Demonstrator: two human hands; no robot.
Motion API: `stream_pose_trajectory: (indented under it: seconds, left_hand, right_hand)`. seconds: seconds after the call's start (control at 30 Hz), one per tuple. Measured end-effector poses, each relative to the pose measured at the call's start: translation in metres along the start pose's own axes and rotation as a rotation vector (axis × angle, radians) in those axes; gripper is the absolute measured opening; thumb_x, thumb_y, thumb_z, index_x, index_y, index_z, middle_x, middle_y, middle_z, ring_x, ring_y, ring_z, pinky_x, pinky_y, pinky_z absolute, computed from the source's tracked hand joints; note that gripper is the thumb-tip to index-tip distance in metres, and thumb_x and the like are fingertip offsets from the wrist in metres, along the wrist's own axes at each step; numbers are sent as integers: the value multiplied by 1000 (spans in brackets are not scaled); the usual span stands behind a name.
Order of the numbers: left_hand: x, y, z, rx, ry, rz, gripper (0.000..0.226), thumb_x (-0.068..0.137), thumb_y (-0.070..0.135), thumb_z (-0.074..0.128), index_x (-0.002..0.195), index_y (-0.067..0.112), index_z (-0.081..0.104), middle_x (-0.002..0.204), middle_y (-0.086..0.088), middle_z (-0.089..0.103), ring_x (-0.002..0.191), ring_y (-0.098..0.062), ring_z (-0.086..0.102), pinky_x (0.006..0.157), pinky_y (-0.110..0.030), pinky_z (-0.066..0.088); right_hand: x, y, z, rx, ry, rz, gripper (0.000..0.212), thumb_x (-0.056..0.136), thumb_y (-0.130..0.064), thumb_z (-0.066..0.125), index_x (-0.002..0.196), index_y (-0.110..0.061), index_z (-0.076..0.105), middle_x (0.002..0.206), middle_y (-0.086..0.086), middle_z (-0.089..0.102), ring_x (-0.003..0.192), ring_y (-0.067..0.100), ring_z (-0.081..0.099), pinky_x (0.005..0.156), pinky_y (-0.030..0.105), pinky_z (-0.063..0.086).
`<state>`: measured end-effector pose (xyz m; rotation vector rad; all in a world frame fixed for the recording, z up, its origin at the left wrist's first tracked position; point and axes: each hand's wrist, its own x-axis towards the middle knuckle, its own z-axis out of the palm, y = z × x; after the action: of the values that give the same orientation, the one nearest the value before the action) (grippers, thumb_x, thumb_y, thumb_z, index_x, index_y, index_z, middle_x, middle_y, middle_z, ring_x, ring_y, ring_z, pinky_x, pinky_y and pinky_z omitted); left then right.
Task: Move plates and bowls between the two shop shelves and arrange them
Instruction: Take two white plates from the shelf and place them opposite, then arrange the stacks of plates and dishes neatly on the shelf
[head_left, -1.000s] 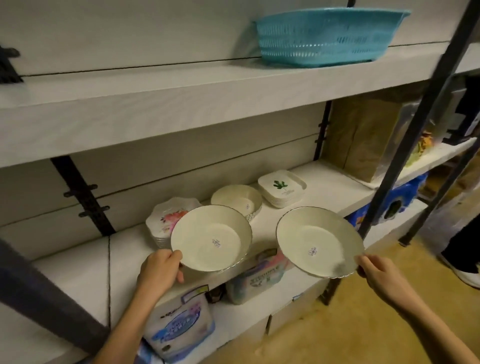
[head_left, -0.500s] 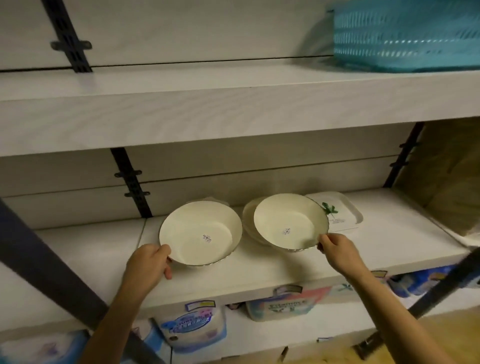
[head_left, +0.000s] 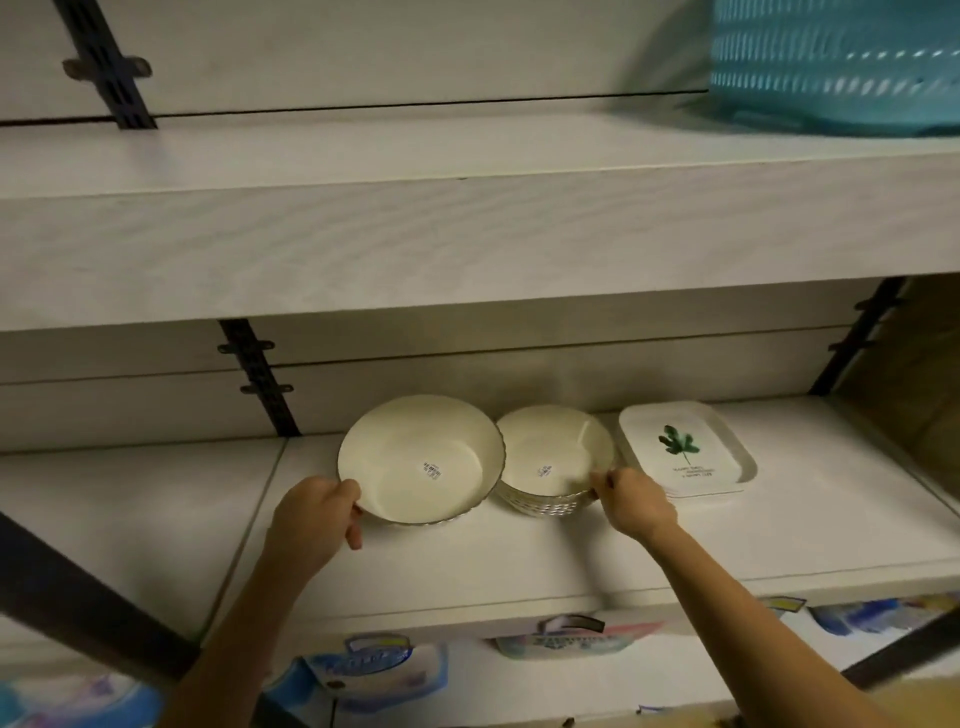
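Two cream bowls with price stickers are over the middle shelf. My left hand grips the near-left rim of the larger bowl, which tilts toward me and hides whatever lies behind it. My right hand pinches the near-right rim of the second bowl, which sits on top of a stack of ribbed cream bowls. A stack of square white plates with a green leaf print stands just right of that stack.
The upper shelf overhangs the bowls closely, with a turquoise plastic basket on its right end. Black wall brackets run behind. Packaged goods fill the shelf below. A brown box stands at far right.
Both hands carried their bowls in over the middle shelf. The right bowl went from held in the air to sitting on the ribbed stack; the left bowl moved back, covering the floral plates.
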<state>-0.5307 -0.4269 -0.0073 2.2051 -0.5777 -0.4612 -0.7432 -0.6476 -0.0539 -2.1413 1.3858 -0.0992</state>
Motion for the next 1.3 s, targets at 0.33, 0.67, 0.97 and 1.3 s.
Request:
stream_pose_trajectory:
  seconds: [0.33, 0.67, 0.97, 1.3]
  left_hand:
    - [-3, 38, 63, -38, -54, -22, 36, 90, 11, 42, 55, 13, 51, 29, 1, 50, 46, -17, 46, 58, -27, 37]
    - [4, 72, 143, 20, -98, -39, 39, 93, 20, 41, 59, 9, 56, 50, 1, 59, 53, -12, 51, 77, -32, 49]
    - [-15, 61, 141, 89, -87, -34, 45, 98, 40, 32, 76, 8, 54, 72, -12, 71, 39, -11, 46, 46, -19, 39]
    - [-14, -7, 78, -4, -29, -318, 54, 95, 52, 26, 83, 7, 54, 63, -4, 62, 40, -13, 53, 46, -23, 46]
  right_hand:
    - [-9, 41, -36, 87, -119, -105, 58, 93, -55, 29, 53, -23, 56, 75, 4, 65, 75, 24, 61, 84, 38, 50]
    - [-15, 80, -63, 175, -136, -161, 57, 93, -51, 34, 50, -20, 54, 58, -4, 57, 55, 13, 49, 71, 31, 43]
    - [-9, 85, -62, 190, -206, -217, 53, 95, -47, 35, 56, -19, 59, 61, -3, 57, 53, 14, 49, 67, 30, 43]
    - [-7, 48, -32, 222, -261, -228, 43, 96, -44, 33, 104, -13, 61, 76, -4, 67, 60, 18, 63, 79, 35, 49]
